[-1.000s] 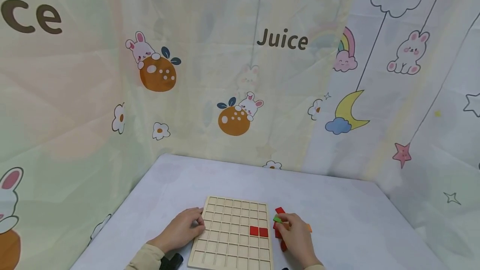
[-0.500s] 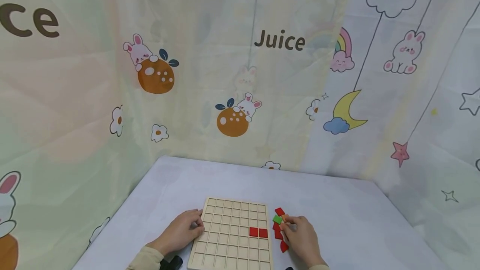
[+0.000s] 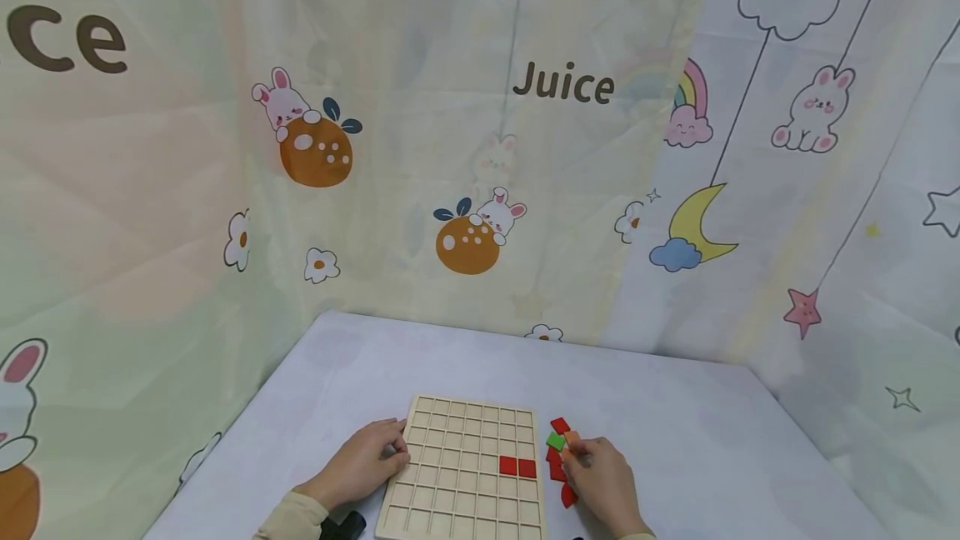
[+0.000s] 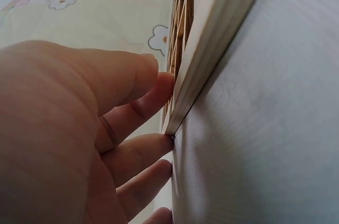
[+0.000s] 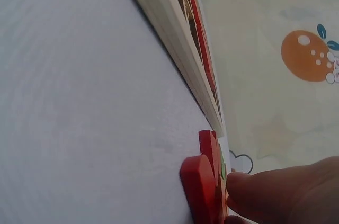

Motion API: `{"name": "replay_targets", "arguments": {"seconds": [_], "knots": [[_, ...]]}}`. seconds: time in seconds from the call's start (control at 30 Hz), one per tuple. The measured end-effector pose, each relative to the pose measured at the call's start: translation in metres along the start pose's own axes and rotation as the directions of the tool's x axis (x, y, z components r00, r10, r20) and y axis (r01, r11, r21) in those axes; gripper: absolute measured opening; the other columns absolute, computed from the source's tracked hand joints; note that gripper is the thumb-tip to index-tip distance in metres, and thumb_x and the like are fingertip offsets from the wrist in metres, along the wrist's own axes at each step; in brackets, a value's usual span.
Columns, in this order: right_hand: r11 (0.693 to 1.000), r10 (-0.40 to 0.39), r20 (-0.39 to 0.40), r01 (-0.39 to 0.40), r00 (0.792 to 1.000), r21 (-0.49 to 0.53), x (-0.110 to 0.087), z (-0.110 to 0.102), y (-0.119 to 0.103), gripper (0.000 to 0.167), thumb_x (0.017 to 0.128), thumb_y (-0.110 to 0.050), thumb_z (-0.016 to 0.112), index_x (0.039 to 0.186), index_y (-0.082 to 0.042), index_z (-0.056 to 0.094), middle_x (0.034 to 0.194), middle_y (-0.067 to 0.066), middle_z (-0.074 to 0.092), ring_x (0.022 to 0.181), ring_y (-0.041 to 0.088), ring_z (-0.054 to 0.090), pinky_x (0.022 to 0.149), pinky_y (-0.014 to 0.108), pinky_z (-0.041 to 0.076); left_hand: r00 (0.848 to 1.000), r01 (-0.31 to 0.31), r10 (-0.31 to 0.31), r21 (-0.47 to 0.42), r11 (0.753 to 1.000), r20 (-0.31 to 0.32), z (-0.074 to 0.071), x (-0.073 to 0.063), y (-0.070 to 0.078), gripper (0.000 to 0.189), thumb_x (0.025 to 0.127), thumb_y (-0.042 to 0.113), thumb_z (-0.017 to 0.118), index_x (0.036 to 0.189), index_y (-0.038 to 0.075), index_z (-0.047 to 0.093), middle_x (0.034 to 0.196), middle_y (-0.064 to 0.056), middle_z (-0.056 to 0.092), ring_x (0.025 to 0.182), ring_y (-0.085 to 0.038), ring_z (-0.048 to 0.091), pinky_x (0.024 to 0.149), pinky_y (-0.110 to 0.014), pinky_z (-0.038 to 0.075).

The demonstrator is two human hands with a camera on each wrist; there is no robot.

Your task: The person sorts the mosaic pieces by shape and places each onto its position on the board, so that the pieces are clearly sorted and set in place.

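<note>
A wooden grid board [image 3: 450, 457] lies on the table, with two red square tiles [image 3: 517, 466] side by side in its cells. My left hand [image 3: 367, 457] rests at the board's left edge; in the left wrist view its loosely bent fingertips touch the wooden rim [image 4: 204, 49]. Right of the board, my right hand [image 3: 603, 477] pinches an orange tile [image 3: 572, 437] between thumb and index finger, low over a small pile. A green tile [image 3: 555, 441] lies beside those fingertips. Several red tiles [image 3: 557, 471] lie around it, one [image 5: 198, 184] close to the right wrist camera.
The white-covered table [image 3: 675, 415] reaches back to a printed cloth curtain [image 3: 390, 148], which also closes off both sides. A black object [image 3: 345, 525] sits by the left wrist.
My right hand has shifted slightly right off the green tile, uncovering it, and its fingertips are now at the orange tile. My left hand and the board have stayed put.
</note>
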State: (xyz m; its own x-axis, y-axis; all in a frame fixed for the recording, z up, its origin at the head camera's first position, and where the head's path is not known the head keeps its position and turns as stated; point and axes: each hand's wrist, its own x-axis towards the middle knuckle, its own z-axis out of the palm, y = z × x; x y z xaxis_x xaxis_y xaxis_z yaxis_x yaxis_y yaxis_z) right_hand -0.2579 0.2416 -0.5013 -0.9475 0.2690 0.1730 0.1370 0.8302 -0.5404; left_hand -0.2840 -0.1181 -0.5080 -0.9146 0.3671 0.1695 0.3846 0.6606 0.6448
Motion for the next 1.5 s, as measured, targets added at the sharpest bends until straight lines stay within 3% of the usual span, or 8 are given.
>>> {"name": "replay_targets", "arguments": {"seconds": [0.23, 0.43, 0.7, 0.93, 1.2, 1.5], "knots": [[0.998, -0.050, -0.022, 0.049, 0.998, -0.040, -0.0003, 0.0027, 0.0008, 0.026, 0.079, -0.016, 0.077, 0.101, -0.003, 0.074, 0.091, 0.009, 0.062, 0.076, 0.022, 0.059, 0.067, 0.042, 0.054, 1.000, 0.022, -0.022, 0.003, 1.000, -0.004, 0.0007, 0.0015, -0.0006, 0.017, 0.088, 0.021, 0.071, 0.077, 0.026, 0.059, 0.138, -0.016, 0.056, 0.134, -0.042, 0.043, 0.107, -0.063, 0.033], [0.992, -0.078, -0.033, 0.074, 0.996, -0.103, -0.0008, 0.0057, 0.0022, 0.028, 0.077, -0.016, 0.079, 0.101, -0.003, 0.074, 0.094, 0.011, 0.061, 0.077, 0.027, 0.062, 0.068, 0.045, 0.055, 1.000, 0.020, -0.020, -0.005, 1.000, 0.002, 0.0030, 0.0028, -0.0024, 0.017, 0.089, 0.020, 0.070, 0.077, 0.026, 0.059, 0.138, -0.017, 0.055, 0.134, -0.042, 0.043, 0.107, -0.064, 0.033], [0.993, -0.079, -0.042, 0.075, 0.996, -0.095, -0.0022, 0.0044, -0.0007, 0.024, 0.077, -0.016, 0.081, 0.097, -0.004, 0.074, 0.088, 0.006, 0.061, 0.074, 0.021, 0.060, 0.065, 0.042, 0.053, 1.000, 0.017, -0.017, 0.005, 1.000, -0.003, 0.0032, 0.0012, -0.0033, 0.017, 0.089, 0.022, 0.070, 0.077, 0.027, 0.059, 0.138, -0.016, 0.056, 0.134, -0.041, 0.043, 0.107, -0.063, 0.033], [0.997, -0.044, -0.045, 0.041, 0.998, -0.070, -0.0012, 0.0046, -0.0022, 0.029, 0.078, -0.018, 0.082, 0.102, -0.003, 0.073, 0.088, 0.006, 0.061, 0.078, 0.020, 0.059, 0.073, 0.044, 0.054, 1.000, 0.004, -0.004, 0.002, 1.000, -0.003, 0.0025, -0.0005, -0.0027, 0.017, 0.089, 0.024, 0.071, 0.078, 0.025, 0.058, 0.138, -0.016, 0.056, 0.133, -0.041, 0.044, 0.106, -0.063, 0.034], [1.000, 0.005, -0.035, -0.006, 0.999, -0.020, 0.0011, 0.0066, -0.0014, 0.034, 0.081, -0.020, 0.081, 0.111, -0.007, 0.072, 0.085, 0.001, 0.063, 0.074, 0.016, 0.050, 0.065, 0.033, 0.049, 1.000, 0.016, -0.016, 0.007, 1.000, -0.002, 0.0029, 0.0017, -0.0040, 0.017, 0.089, 0.023, 0.071, 0.077, 0.026, 0.058, 0.138, -0.016, 0.056, 0.134, -0.040, 0.044, 0.107, -0.063, 0.034], [0.999, 0.042, -0.045, -0.043, 0.998, -0.013, 0.0016, 0.0079, -0.0032, 0.038, 0.081, -0.020, 0.081, 0.113, -0.002, 0.071, 0.089, 0.005, 0.064, 0.076, 0.017, 0.052, 0.068, 0.034, 0.053, 1.000, -0.002, 0.002, 0.006, 1.000, -0.005, 0.0014, 0.0007, -0.0032, 0.017, 0.089, 0.024, 0.071, 0.078, 0.024, 0.058, 0.137, -0.017, 0.056, 0.133, -0.041, 0.044, 0.106, -0.063, 0.034]]}}
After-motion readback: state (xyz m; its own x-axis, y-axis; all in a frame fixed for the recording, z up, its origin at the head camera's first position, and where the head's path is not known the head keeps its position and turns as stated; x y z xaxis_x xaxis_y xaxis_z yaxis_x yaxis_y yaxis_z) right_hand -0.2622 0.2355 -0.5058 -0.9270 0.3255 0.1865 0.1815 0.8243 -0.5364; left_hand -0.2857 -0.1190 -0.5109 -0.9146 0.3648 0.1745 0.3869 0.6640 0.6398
